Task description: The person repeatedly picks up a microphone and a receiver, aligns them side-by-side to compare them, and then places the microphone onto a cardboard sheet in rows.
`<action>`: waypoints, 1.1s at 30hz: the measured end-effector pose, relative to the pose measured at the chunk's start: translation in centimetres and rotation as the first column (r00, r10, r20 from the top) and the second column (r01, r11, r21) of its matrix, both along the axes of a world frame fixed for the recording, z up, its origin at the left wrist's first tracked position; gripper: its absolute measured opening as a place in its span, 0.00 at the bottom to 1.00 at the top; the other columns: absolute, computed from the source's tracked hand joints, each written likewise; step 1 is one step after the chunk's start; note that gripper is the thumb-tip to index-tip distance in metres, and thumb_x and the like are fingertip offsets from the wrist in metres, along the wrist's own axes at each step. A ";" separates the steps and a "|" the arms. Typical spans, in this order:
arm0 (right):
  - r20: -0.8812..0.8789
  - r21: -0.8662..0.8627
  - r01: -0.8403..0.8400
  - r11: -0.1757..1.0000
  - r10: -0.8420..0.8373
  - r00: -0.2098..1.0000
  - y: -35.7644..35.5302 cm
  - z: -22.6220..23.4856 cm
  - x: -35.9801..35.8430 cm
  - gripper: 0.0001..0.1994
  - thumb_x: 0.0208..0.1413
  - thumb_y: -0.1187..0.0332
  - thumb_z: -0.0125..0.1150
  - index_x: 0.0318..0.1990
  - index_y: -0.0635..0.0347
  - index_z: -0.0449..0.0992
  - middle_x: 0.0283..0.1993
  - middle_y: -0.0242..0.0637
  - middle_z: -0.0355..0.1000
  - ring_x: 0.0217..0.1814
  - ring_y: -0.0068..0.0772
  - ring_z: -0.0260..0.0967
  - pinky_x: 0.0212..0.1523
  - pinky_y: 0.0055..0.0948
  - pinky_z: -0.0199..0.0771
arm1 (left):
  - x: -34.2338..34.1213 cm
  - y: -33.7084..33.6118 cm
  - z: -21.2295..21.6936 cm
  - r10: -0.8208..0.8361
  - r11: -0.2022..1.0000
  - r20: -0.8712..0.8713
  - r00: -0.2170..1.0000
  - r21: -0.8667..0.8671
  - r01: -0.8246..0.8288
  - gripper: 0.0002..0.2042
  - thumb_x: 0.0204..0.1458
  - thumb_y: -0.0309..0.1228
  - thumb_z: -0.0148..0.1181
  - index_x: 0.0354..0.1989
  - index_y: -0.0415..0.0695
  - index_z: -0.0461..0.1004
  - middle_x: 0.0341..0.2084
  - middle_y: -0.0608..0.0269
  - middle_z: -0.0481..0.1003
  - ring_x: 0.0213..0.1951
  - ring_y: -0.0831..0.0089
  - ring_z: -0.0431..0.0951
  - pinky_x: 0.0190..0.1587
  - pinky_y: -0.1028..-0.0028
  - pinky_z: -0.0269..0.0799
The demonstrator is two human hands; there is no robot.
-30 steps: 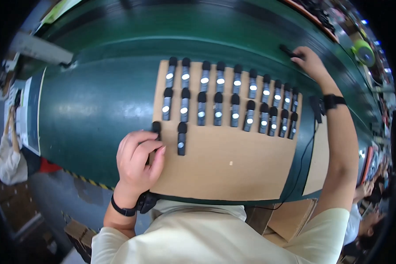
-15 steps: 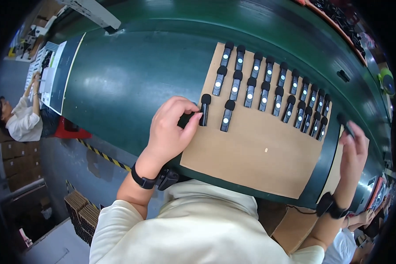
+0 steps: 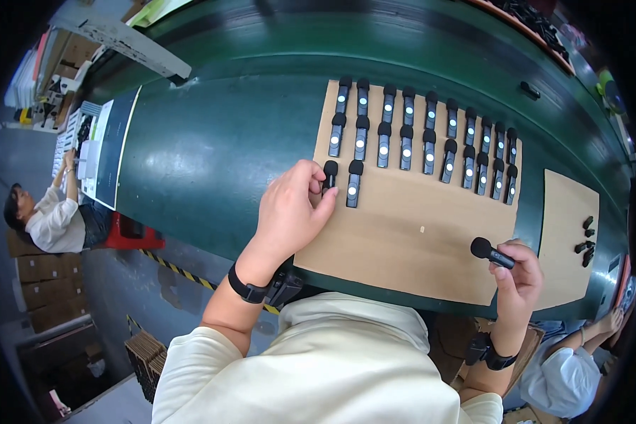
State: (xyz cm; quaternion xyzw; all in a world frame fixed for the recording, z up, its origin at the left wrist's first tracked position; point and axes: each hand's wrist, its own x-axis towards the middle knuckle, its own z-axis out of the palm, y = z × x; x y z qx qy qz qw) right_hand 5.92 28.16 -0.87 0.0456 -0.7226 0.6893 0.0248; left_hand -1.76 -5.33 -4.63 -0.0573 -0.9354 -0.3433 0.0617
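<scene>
From afar, my right grip (image 3: 519, 272) pinches one microphone (image 3: 496, 254) below its foam tip (image 3: 480, 247), apparently sparing it, above the cardboard's (image 3: 403, 261) near right corner, while my left grip (image 3: 286, 208) meets another microphone (image 3: 330, 172) by the left edge, whether clasped I cannot tell.

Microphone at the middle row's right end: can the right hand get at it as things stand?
Likely yes: the right hand is near the row-end microphone with nothing standing between, though the held microphone might hinder grasping.

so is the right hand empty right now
No, the right hand grips a black foam-topped clip-on microphone by its body, the foam end pointing toward the picture's left.
</scene>
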 end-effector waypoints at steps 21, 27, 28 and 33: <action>-0.043 0.193 -0.050 0.980 0.059 0.997 -1.6 -0.7 -0.4 0.12 0.49 0.79 0.64 0.43 0.67 0.76 0.35 0.37 0.72 0.37 0.28 0.67 0.40 0.24 0.65 | -0.2 0.6 0.0 -0.044 0.983 -0.124 0.991 -0.185 0.021 0.12 0.46 0.29 0.65 0.36 0.43 0.68 0.23 0.64 0.72 0.27 0.64 0.74 0.33 0.66 0.66; -0.086 0.254 -0.151 0.955 0.178 0.980 -3.8 0.0 -1.1 0.11 0.51 0.78 0.63 0.43 0.68 0.75 0.35 0.39 0.72 0.36 0.28 0.66 0.40 0.24 0.64 | 0.9 0.8 1.6 -0.154 0.987 -0.250 0.956 0.001 0.159 0.14 0.45 0.29 0.67 0.39 0.41 0.71 0.28 0.59 0.74 0.31 0.62 0.75 0.36 0.66 0.68; -0.076 0.261 -0.146 0.954 0.171 0.982 -4.4 0.1 -1.4 0.11 0.51 0.78 0.63 0.43 0.68 0.75 0.35 0.39 0.72 0.36 0.28 0.66 0.40 0.24 0.64 | 1.4 1.2 2.2 -0.159 0.986 -0.243 0.957 0.012 0.167 0.14 0.45 0.29 0.67 0.39 0.41 0.71 0.28 0.59 0.74 0.31 0.62 0.75 0.36 0.66 0.68; -0.206 0.286 -0.201 0.937 0.265 0.942 -6.8 0.5 -2.3 0.15 0.45 0.80 0.67 0.43 0.66 0.77 0.34 0.38 0.73 0.32 0.35 0.68 0.35 0.28 0.67 | 2.3 3.0 5.0 -0.493 0.770 -0.148 0.858 0.385 0.509 0.19 0.43 0.27 0.69 0.45 0.39 0.73 0.34 0.56 0.77 0.35 0.60 0.76 0.41 0.65 0.70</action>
